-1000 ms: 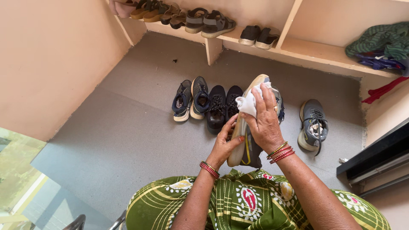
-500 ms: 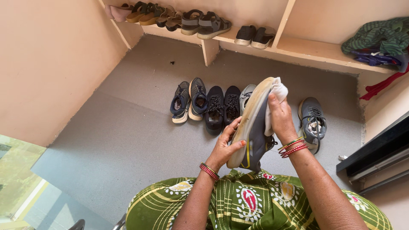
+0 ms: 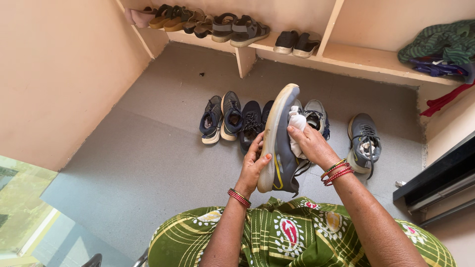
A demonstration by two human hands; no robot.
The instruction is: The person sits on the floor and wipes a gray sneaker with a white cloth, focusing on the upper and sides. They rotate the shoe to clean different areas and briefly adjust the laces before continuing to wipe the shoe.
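I hold a grey sneaker (image 3: 278,143) with a pale sole upright on its side above my lap. My left hand (image 3: 253,165) grips its heel end from the sole side. My right hand (image 3: 310,144) presses a white cloth (image 3: 297,124) against the shoe's grey upper, near its middle. Both wrists carry red and gold bangles. Below the hands is my green patterned garment (image 3: 297,237).
On the grey floor (image 3: 148,163) beyond the hands stands a row of dark sneakers (image 3: 232,118), with one grey sneaker (image 3: 365,142) apart at the right. A low shelf (image 3: 297,52) holds sandals (image 3: 213,24) and black shoes (image 3: 296,42). Folded green cloth (image 3: 440,47) lies at the far right.
The right hand with the cloth has slid down from the shoe's toe end to the middle of its upper. The shoe has turned, sole facing left.
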